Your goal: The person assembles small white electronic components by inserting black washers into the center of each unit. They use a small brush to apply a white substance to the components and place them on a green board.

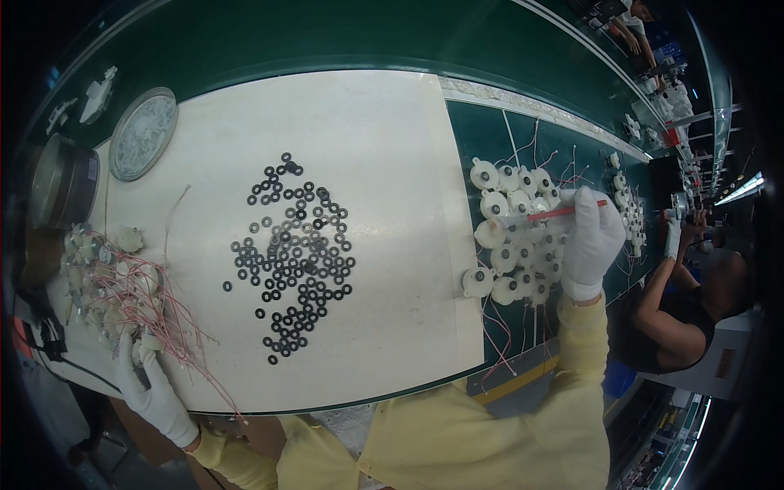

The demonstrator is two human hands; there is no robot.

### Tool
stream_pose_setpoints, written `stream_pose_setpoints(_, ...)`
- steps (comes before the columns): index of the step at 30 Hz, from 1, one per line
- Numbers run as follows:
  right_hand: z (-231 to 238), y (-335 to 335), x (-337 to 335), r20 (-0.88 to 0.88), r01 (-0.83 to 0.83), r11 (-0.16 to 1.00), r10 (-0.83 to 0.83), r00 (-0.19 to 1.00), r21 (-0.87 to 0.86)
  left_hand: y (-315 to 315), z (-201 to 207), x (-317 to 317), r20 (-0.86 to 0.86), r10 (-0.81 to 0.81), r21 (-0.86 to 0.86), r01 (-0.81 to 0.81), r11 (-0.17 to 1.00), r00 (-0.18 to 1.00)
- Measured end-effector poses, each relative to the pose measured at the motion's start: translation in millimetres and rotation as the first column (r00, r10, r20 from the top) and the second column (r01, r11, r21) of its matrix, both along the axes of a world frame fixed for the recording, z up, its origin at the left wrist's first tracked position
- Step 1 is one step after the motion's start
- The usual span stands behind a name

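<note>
White gloved right hand (592,241) pinches a red pen (563,212) to mark motors (510,237) at right (fingers together); left hand (151,392) clamps wired motors (114,286), lower left.

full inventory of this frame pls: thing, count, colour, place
Rubber rings: many, black, loose on the middle of the white mat.
White mat: one, covering the table's left and middle.
Wired motors, left pile: a heap, white with pink leads, on the mat's left edge.
Round motors, right group: over a dozen, white, on the green belt right of the mat.
Round lidded tub: one, clear-grey, mat's far left corner.
Dark round container: one, left of the tub.
Co-worker: one, dark top, right edge.
Pen-like tool: one, red, in the right hand.
Left hand: white glove, at the left pile.
Right hand: white glove, over the right group.
</note>
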State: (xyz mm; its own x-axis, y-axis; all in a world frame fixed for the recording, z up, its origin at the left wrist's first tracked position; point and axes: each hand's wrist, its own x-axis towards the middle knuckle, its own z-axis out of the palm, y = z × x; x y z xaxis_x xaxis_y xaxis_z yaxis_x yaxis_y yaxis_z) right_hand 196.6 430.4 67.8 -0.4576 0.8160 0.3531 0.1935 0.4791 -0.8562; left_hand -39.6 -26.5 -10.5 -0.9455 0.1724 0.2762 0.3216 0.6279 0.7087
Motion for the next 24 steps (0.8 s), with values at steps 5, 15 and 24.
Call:
stream_pose_setpoints(5,-1.4,1.0,1.0,0.000,-0.005,1.000,0.005,1.000,-0.021,-0.4,3.8,1.8,-0.082,-0.024,-0.072,0.018,0.997,0.996)
stream_pose_setpoints(15,-4.8,1.7,6.1,0.007,0.040,0.999,-0.040,0.999,0.019,4.0,4.8,2.6,-0.118,-0.010,-0.103,-0.002,0.995,0.993)
stream_pose_setpoints(24,-0.2,0.7,11.4,-0.068,0.041,0.999,-0.043,0.997,-0.025,4.2,2.6,2.0,-0.116,-0.002,-0.101,-0.010,0.995,0.993)
